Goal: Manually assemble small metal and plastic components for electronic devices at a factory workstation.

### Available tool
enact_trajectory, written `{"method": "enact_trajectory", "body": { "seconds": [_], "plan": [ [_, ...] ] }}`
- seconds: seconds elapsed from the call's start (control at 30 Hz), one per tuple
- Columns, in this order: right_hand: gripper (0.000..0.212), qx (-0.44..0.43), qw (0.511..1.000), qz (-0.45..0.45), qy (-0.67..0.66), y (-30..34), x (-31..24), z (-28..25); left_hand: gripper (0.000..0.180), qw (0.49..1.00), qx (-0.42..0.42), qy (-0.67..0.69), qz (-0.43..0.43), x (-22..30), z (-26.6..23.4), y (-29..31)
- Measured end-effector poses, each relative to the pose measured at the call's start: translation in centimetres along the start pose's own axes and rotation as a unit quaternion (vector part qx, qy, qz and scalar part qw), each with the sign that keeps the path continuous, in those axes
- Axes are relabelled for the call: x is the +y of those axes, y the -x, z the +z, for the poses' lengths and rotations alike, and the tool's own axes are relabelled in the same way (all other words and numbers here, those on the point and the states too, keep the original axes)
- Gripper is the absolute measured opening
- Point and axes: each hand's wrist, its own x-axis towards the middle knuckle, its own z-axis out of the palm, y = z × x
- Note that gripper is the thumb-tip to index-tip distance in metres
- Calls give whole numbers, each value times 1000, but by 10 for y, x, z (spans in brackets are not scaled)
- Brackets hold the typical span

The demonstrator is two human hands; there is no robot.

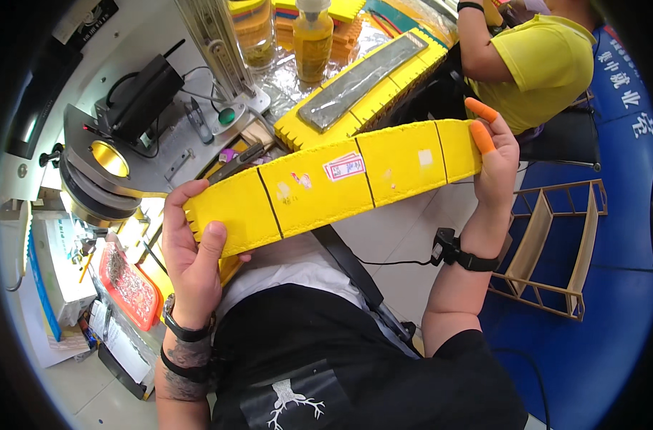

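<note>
A long yellow foam strip (pixel 319 195), crossed by several dark grooves, is held up in front of me between both hands. It carries a small red-and-white sticker, a pale square patch and a few worn marks. My left hand (pixel 197 251) grips its left end, thumb on the face and fingers behind. At the right end, my right hand (pixel 497 154) clasps the edge, with orange finger cots on the thumb and one finger. Beyond the strip lies a stack of similar yellow foam (pixel 405 89), with a grey plastic-wrapped flat piece (pixel 362 80) on top.
A round magnifier lamp (pixel 101 179) and a black device (pixel 140 97) stand at left, above an orange-red tray (pixel 129 287) of small bits. Bottles (pixel 313 43) sit at the back. A co-worker in a yellow shirt (pixel 545 61) sits far right, near a wooden rack (pixel 555 247).
</note>
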Motion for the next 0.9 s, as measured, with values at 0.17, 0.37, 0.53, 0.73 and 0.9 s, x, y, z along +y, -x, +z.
{"method": "enact_trajectory", "body": {
  "seconds": [0.17,0.37,0.53,0.73,0.9],
  "plan": [
    [30,-3,1000,-8,27,-6,11,13,58,999,38,-10,-12,-4,-11,4],
    [25,8,996,-17,91,-33,17,21,76,995,15,8,-101,13,-7,13],
    [19,-1,990,-36,136,-73,18,26,88,996,31,-67,-55,7,-1,13],
    [37,25,961,-86,260,-137,18,22,79,974,2,-225,39,16,37,-29],
    [45,52,920,-138,362,-200,61,2,69,892,12,-437,116,-5,58,-81]
  ]
}}
